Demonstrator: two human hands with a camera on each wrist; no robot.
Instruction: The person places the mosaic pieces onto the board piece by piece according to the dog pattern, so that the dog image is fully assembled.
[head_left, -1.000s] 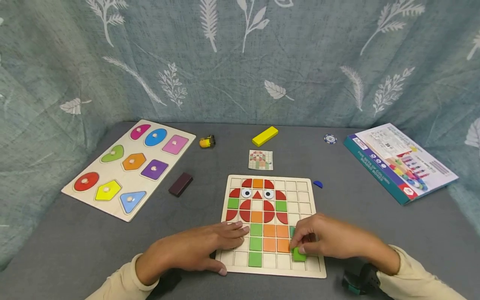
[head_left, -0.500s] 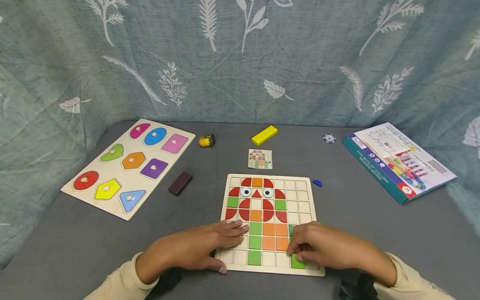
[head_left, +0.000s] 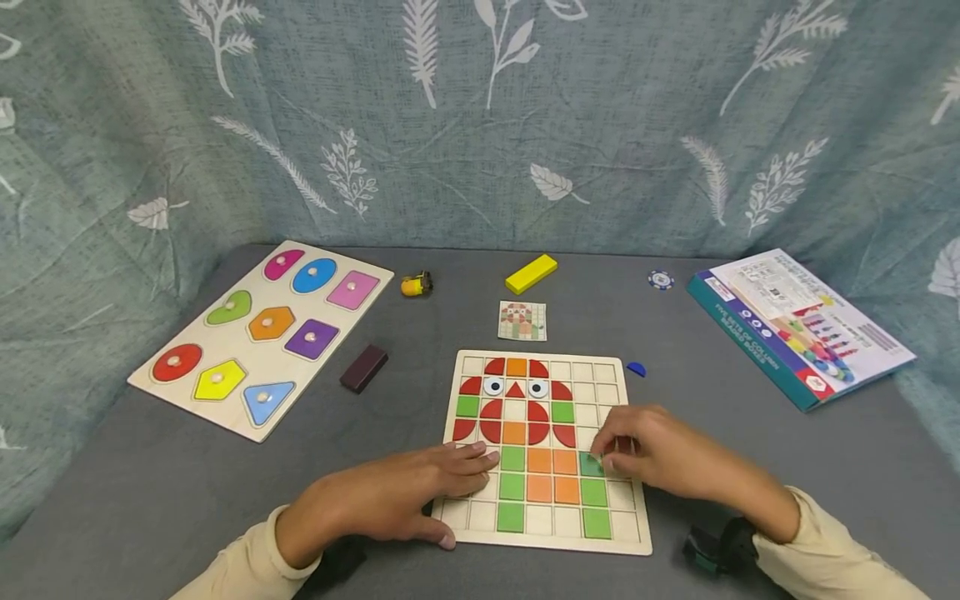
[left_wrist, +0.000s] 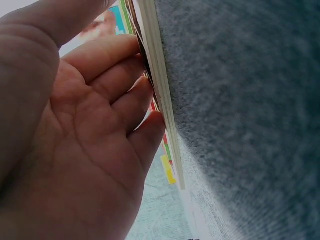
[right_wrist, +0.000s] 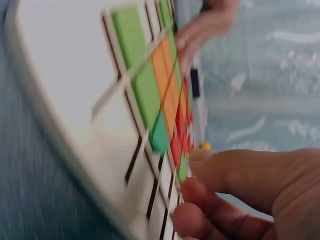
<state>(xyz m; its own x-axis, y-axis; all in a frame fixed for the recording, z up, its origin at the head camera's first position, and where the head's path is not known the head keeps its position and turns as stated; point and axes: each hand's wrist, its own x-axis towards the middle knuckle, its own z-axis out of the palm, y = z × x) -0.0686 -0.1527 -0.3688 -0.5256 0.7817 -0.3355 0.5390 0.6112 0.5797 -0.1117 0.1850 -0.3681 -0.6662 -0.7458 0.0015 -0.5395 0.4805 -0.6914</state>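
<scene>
Right hand (head_left: 651, 454) of ours pinches a dark green tile (head_left: 592, 465) in its cell on the puzzle board (head_left: 611, 392), while our left hand (head_left: 420, 492) lies flat, fingers straight, steadying the near-left edge.

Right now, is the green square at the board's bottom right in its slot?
In: the green square lies flat within its grid cell, untouched.

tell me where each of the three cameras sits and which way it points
Head: worn high, looking forward and down at the grid board; both forearms, left hand and right hand show.
Left wrist: low beside the board's edge, looking along it; the palm and fingers lie against it.
Right wrist: close over the board, blurred; its fingertips show near the green tiles.
All three share the board; the right wrist view also catches the left hand.
</scene>
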